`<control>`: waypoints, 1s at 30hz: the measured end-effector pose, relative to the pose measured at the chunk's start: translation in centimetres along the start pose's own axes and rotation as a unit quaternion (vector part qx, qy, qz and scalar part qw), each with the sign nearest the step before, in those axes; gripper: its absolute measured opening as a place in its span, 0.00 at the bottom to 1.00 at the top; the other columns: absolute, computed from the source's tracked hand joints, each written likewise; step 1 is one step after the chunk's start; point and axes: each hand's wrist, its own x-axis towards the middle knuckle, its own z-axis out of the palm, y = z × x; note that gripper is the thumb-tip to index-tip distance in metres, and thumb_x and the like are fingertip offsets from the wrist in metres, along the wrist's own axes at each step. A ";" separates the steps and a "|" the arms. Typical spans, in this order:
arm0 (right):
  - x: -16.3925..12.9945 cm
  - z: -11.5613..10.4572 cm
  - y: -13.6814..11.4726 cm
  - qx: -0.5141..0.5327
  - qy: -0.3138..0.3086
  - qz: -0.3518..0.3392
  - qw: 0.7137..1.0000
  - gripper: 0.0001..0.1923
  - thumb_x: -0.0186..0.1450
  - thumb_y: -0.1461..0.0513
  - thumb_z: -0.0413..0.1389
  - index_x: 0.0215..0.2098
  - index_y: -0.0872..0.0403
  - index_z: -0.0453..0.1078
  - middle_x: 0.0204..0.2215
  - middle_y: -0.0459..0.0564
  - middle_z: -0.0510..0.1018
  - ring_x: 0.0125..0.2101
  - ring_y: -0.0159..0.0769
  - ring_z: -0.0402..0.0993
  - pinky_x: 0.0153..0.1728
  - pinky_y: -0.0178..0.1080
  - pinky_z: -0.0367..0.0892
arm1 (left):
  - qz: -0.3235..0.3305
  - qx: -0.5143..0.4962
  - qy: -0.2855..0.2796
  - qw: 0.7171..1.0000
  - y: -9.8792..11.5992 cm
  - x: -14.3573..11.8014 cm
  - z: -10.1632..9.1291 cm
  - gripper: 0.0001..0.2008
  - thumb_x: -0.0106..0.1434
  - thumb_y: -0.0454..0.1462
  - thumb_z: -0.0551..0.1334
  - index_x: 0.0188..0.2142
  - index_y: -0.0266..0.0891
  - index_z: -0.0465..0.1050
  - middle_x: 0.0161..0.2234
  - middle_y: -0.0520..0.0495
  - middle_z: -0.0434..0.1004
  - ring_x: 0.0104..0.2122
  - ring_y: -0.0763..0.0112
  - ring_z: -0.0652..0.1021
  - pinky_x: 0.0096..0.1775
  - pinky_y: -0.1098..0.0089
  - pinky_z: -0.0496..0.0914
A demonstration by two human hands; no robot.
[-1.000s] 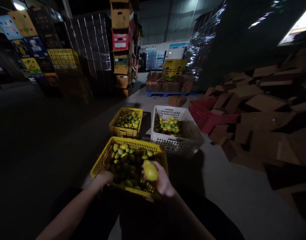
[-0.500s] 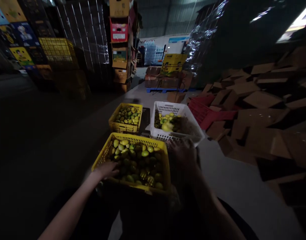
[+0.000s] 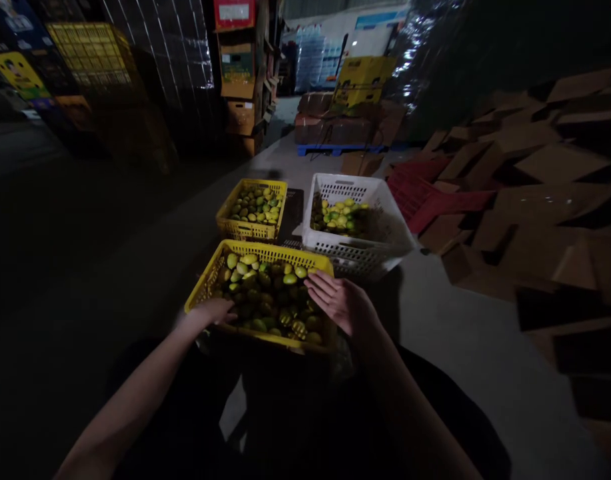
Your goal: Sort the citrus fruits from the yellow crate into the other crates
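In front of me is a yellow plastic crate [image 3: 258,249] of yellow-green lemons [image 3: 265,291]. My left hand [image 3: 214,311] rests over its near left edge, fingers stretched over the lemons, with none seen in its grasp. Above the crate's right side is my right hand [image 3: 338,300], open, palm turned inward and fingers extended, holding nothing. Behind to the right stands a white crate [image 3: 390,223] with a heap of lemons [image 3: 341,217] at its left. A smaller yellow crate [image 3: 250,232] with more lemons is behind to the left.
Flattened and open cardboard boxes [image 3: 560,213] lie piled at the right, beside a red plastic crate [image 3: 430,200]. A blue pallet [image 3: 330,150] carries boxes at the back. Stacked cartons [image 3: 240,73] and yellow crates [image 3: 88,60] stand at the back left.
My right hand has moved from the white crate's near edge back over the yellow crate. A blurred lemon above the white crate is no longer in the air. My left hand stays put.
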 end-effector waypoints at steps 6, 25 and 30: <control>-0.3 0.4 -0.9 0.049 0.036 -0.028 0.998 0.20 0.55 0.67 0.52 0.46 0.56 0.72 0.40 0.60 0.82 0.37 0.41 0.82 0.33 0.38 0.78 | -0.072 0.049 -0.067 0.994 1.0 4.0 0.3 0.12 0.60 0.41 0.65 0.41 0.37 0.78 0.46 0.33 0.80 0.51 0.45 0.76 0.49 0.57 0.67; -2.1 2.0 -2.9 0.045 -0.008 -0.076 0.996 0.09 0.57 0.62 0.53 0.34 0.54 0.72 0.41 0.54 0.80 0.47 0.42 0.74 0.51 0.42 0.66 | -0.090 -0.047 0.044 0.994 8.8 14.1 9.9 0.18 0.67 0.42 0.61 0.54 0.37 0.69 0.55 0.40 0.70 0.52 0.58 0.73 0.52 0.51 0.70; -2.0 2.4 -3.2 0.054 -0.022 -0.060 0.997 0.09 0.54 0.62 0.54 0.33 0.54 0.72 0.38 0.52 0.80 0.40 0.39 0.74 0.48 0.43 0.66 | -0.070 -0.156 0.094 0.981 8.4 13.8 9.8 0.17 0.67 0.42 0.60 0.53 0.38 0.70 0.54 0.41 0.71 0.50 0.60 0.74 0.51 0.53 0.71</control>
